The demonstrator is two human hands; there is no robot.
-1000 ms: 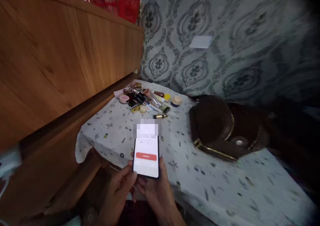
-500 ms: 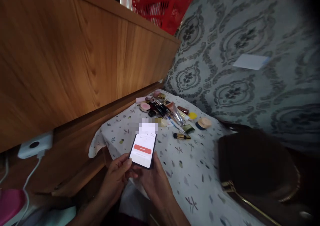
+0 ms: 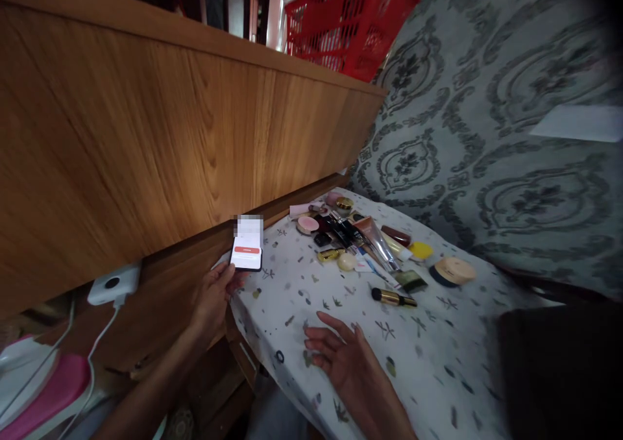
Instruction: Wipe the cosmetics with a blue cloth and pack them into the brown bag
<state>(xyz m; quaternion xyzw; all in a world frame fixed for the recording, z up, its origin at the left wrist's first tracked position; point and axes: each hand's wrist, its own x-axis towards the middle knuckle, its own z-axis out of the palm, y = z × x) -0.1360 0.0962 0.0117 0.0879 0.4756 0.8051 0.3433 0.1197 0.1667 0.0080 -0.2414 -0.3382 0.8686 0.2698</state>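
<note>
Black-edged smartphone (image 3: 246,253) with a lit white screen sits at the left edge of the speckled white tablecloth (image 3: 438,362), its long axis pointing away toward the wooden panel (image 3: 146,154). Its red button's writing is too small to read. Left hand (image 3: 214,294) pinches its lower corner; right hand (image 3: 341,355) lies open, fingers spread.

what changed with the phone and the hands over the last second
The right hand let go of the phone and now hangs open, fingers spread, over the tablecloth. The left hand alone holds the phone and has carried it left, toward the table edge by the wooden panel. The cosmetics lie as before, and the phone's screen is still lit.
</note>
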